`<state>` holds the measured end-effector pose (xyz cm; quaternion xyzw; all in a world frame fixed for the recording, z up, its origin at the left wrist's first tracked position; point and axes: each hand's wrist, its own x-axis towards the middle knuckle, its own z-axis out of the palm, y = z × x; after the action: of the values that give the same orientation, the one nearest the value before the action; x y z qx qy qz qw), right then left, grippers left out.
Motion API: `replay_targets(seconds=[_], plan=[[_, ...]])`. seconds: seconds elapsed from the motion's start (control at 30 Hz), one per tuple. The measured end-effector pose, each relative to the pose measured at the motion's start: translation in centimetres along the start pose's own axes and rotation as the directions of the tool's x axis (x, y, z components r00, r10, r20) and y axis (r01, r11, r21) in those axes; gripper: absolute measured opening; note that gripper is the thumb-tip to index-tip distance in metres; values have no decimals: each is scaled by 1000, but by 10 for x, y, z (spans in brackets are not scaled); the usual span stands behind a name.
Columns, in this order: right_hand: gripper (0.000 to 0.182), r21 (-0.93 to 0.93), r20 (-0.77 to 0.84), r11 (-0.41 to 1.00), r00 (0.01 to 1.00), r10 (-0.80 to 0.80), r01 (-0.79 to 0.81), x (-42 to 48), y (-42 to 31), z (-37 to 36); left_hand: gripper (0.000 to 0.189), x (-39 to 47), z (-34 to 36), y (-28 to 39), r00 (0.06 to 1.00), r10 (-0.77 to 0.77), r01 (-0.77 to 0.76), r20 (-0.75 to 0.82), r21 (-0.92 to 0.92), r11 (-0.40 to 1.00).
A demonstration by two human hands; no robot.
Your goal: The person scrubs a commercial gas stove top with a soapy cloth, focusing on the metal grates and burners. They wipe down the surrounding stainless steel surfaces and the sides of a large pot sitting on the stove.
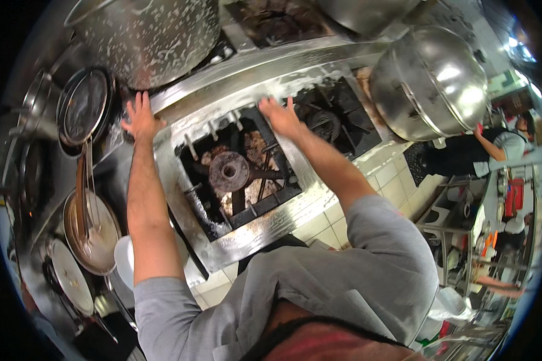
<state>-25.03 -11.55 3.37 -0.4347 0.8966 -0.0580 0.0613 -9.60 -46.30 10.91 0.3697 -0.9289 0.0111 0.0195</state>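
Observation:
My left hand (141, 119), fingers spread and holding nothing, is at the stove's back left corner, just below a large soapy metal pot (149, 40). My right hand (280, 118) is blurred, its fingers apart over the frame between two burners; no object shows in it, though its underside is hidden. Before me, a black burner grate (293, 176) surrounds a round, crusty burner head (229, 171). White suds (293, 85) coat the metal ledge behind the grates. A second burner grate (325, 122) lies to the right of my right hand.
At left are a frying pan (83, 106), a light-coloured pan (101, 214) with tongs (82, 203) lying across it, and a white plate (72, 277). A big rounded metal vessel (429, 83) stands at right. Beyond it is another person (469, 151). Metal shelving (447, 225) holds kitchenware.

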Motion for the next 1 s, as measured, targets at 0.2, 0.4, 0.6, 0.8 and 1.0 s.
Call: replay_targets(seconds=[0.2,0.4,0.6,0.8,1.0], plan=[[43,6,-76,1000,997,17,-17,26,7,9,108,6,-6,5,999,-16,16,48,3,1000],[54,-87,-17,994,998,-61,59,-231,-10,12,105,-4,-5,2,998,-44,43,55,2,999],[48,-204,-171,951,948,-269,232,-99,9,18,104,1,-1,2,998,-42,40,46,25,999],[54,-56,181,994,978,103,-95,46,-6,-22,108,14,9,2,1000,-8,7,10,37,999],[52,-115,-174,983,971,-163,144,-148,2,20,106,10,11,-5,999,-36,35,13,42,998]])
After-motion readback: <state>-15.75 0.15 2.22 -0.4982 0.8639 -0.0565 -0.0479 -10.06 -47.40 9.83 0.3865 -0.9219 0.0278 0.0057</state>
